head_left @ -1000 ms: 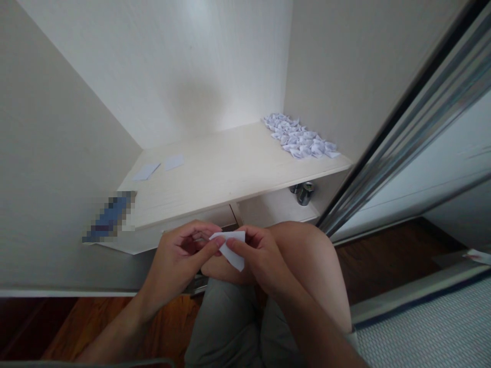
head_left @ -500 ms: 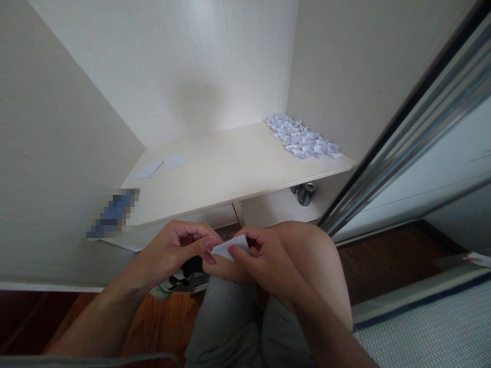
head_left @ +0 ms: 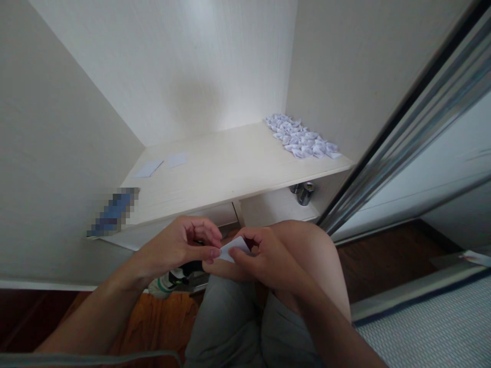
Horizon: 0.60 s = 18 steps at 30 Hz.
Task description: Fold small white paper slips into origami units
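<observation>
A small white piece of paper, folded as far as I can tell, is held above my knees. My right hand pinches it, thumb on the near face and the fingers behind. At its left corner is my left hand, the thumb tip against the paper and the fingers loosely curled above. The paper hides part of the fingertips. Two flat white paper pieces, one nearer the side wall and one beside it, lie on the shelf's left side. Many folded white paper pieces are heaped at its right end.
The pale shelf spans the space in front of my knees. Dark cans stand in the compartment below it. A blurred-out blue item is at the left edge. Metal sliding-door rails rise on the right. A shoe shows below.
My left thumb has moved slightly down and right along the paper's left corner, and the left fingers have lifted away from it a little. My right hand keeps its pinch.
</observation>
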Each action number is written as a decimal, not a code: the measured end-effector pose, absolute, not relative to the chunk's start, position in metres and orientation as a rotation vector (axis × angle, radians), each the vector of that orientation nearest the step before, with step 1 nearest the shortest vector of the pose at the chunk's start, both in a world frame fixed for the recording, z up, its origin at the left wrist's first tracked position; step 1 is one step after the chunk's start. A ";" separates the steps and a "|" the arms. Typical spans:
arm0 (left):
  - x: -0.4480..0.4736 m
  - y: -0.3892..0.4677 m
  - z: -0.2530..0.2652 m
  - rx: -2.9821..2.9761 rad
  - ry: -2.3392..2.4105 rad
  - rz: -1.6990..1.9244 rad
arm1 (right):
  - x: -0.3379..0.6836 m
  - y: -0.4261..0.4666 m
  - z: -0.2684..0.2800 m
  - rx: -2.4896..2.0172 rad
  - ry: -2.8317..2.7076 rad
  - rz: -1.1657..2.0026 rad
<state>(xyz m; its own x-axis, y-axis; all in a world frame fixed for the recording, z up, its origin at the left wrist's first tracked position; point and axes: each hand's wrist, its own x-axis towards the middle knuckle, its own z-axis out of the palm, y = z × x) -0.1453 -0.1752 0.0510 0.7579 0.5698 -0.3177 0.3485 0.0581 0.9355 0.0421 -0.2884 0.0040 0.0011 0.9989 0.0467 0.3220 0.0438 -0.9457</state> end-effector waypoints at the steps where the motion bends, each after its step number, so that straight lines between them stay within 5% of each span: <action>1: -0.145 -0.176 0.052 1.595 0.776 0.203 | 0.042 -0.289 0.002 -1.402 -1.464 0.986; 18: -0.136 -0.193 0.030 1.526 0.953 0.696 | 0.021 -0.279 -0.027 -1.049 -0.621 1.025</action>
